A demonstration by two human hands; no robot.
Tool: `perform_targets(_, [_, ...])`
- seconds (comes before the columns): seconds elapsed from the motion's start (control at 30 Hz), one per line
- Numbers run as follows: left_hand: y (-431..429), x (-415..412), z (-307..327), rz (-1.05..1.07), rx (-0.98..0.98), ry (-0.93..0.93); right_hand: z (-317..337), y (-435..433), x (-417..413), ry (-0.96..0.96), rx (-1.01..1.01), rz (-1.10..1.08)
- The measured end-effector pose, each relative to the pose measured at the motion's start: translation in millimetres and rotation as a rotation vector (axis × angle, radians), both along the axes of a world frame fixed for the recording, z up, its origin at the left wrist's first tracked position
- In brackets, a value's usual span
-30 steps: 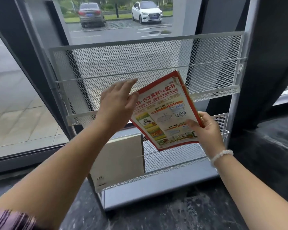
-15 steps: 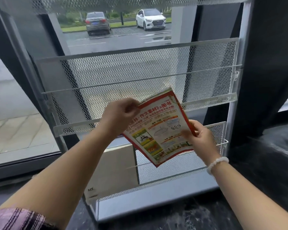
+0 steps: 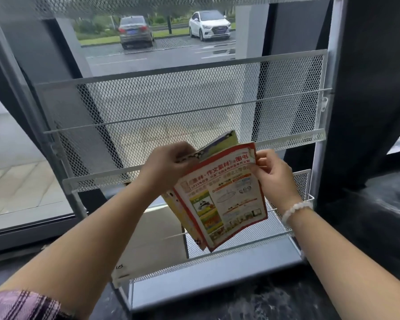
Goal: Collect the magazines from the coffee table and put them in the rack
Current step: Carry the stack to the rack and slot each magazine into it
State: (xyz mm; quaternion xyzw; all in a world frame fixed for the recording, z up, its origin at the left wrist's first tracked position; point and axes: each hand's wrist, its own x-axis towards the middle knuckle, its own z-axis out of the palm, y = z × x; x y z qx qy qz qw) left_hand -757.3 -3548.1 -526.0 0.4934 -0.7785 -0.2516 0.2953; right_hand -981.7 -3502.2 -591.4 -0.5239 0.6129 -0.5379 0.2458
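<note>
A white mesh magazine rack (image 3: 194, 107) stands in front of me against a window. I hold two magazines before its middle shelf. The front one, red-bordered (image 3: 226, 197) with printed pictures, is pinched at its top right corner by my right hand (image 3: 273, 179). Behind it a second magazine (image 3: 219, 144) with a yellow and purple cover fans up and away, gripped at its top edge by my left hand (image 3: 169, 167). A beige magazine (image 3: 153, 241) leans in the lowest shelf, at its left.
The rack's middle shelf lip (image 3: 95, 181) and upper rail (image 3: 185, 114) run across in front of the hands. A dark pillar (image 3: 374, 93) stands to the right. The floor (image 3: 240, 306) is dark and glossy. Cars are parked outside the window.
My left hand closed on the top of the rear magazine and pulled it apart from the red one. My right hand moved from the red magazine's lower edge to its top right corner.
</note>
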Motion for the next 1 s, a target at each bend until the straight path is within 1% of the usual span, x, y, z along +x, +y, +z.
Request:
perform_targets(0.13, [-9.8, 5.0, -3.2, 0.065, -0.064, 0.056, -2.3, 0.5, -33.7, -0.072, -0.005, -0.152])
perform_targets(0.3, [-12.0, 0.9, -7.0, 0.106, -0.123, 0.036, -0.6, -4.2, -83.1, -0.052, -0.056, -0.354])
perform_targets(0.4, [-14.5, -4.1, -8.3, 0.095, -0.182, -0.004, 6.8, -8.2, -102.1, -0.036, -0.121, -0.426])
perform_targets(0.5, [-15.8, -5.1, -8.7, 0.091, -0.312, -0.092, 13.9, -14.5, -114.2, -0.054, -0.159, -0.452])
perform_targets(0.6, [-17.6, -5.7, -9.0, 0.055, -0.498, -0.217, 21.0, -19.9, -122.6, -0.086, -0.215, -0.463])
perform_targets(0.67, [-19.9, -5.3, -11.0, 0.039, -0.571, -0.254, 23.9, -21.7, -124.8, -0.081, -0.234, -0.458])
perform_targets(0.8, [-22.0, -4.1, -15.6, 0.015, -0.598, -0.242, 9.4, -21.9, -126.5, -0.055, -0.201, -0.423])
perform_targets(0.93, [-19.5, -3.7, -15.6, 0.030, -0.624, -0.365, -2.9, -24.1, -126.9, -0.023, -0.159, -0.371])
perform_targets(1.0, [-19.0, -3.9, -17.2, 0.041, -0.626, -0.396, -3.7, -26.6, -127.3, -0.025, -0.145, -0.360])
